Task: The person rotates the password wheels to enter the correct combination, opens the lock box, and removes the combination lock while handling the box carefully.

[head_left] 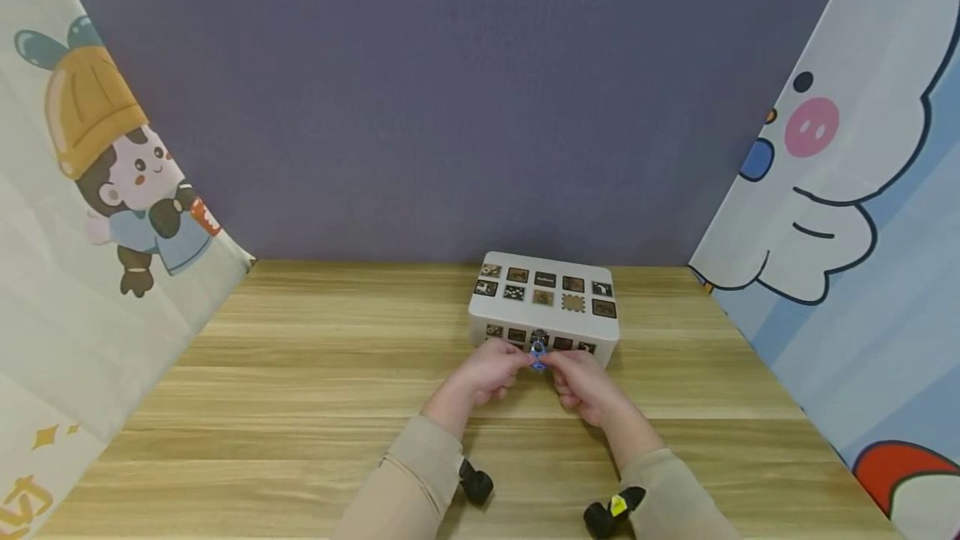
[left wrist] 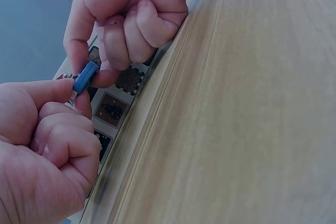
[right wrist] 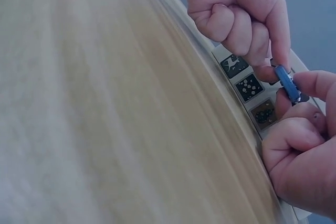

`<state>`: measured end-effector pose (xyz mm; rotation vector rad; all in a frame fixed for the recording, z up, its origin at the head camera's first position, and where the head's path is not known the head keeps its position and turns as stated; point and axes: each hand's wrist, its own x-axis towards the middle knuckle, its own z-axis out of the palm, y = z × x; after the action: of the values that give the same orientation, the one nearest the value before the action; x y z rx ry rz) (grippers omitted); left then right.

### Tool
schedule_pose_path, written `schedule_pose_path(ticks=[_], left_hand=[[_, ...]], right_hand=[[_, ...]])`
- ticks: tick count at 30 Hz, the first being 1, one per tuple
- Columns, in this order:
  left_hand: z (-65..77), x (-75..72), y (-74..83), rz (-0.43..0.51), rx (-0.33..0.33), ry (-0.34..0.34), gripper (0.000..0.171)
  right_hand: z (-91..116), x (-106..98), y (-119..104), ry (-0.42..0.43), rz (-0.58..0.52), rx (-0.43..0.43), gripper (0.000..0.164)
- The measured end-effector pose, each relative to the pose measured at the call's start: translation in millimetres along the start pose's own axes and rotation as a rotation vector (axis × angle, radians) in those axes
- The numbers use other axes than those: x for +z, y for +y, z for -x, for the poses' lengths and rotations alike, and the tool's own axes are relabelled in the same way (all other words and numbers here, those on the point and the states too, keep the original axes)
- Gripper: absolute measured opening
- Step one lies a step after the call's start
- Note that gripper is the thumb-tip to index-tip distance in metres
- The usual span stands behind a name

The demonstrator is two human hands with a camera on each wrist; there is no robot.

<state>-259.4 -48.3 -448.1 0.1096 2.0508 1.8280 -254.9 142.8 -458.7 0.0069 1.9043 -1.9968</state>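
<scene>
The wooden table [head_left: 315, 373] carries a white box [head_left: 543, 317].

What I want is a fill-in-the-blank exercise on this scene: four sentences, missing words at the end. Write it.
1. The person's left grip and right grip both pinch a small item coloured ____.
2. The box behind it is mostly ____, with small square pictures.
3. The box rests on a table whose surface shows ____ grain.
4. The black wrist device with a yellow mark is on the person's ____ arm.

Missing words: blue; white; wood; right.
</scene>
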Motion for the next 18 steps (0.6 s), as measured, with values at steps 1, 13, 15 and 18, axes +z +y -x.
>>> schedule_pose_path(ticks=[1, 13, 15, 18], left_hand=[[0.0, 0.0, 0.0, -0.001, -0.001, 0.001, 0.019], [-0.2, 0.5, -0.3, 0.013, -0.002, 0.000, 0.019], [-0.4, 0.5, -0.7, 0.015, -0.005, 0.001, 0.018], [-0.7, 0.4, -1.2, 0.016, -0.006, 0.002, 0.019]], right_hand=[[0, 0, 0, -0.003, -0.002, 0.002, 0.019], [3, -7, -3, -0.019, -0.062, 0.036, 0.025], [4, -8, -4, -0.024, -0.075, 0.041, 0.025], [5, -11, -5, -0.033, -0.087, 0.046, 0.025]])
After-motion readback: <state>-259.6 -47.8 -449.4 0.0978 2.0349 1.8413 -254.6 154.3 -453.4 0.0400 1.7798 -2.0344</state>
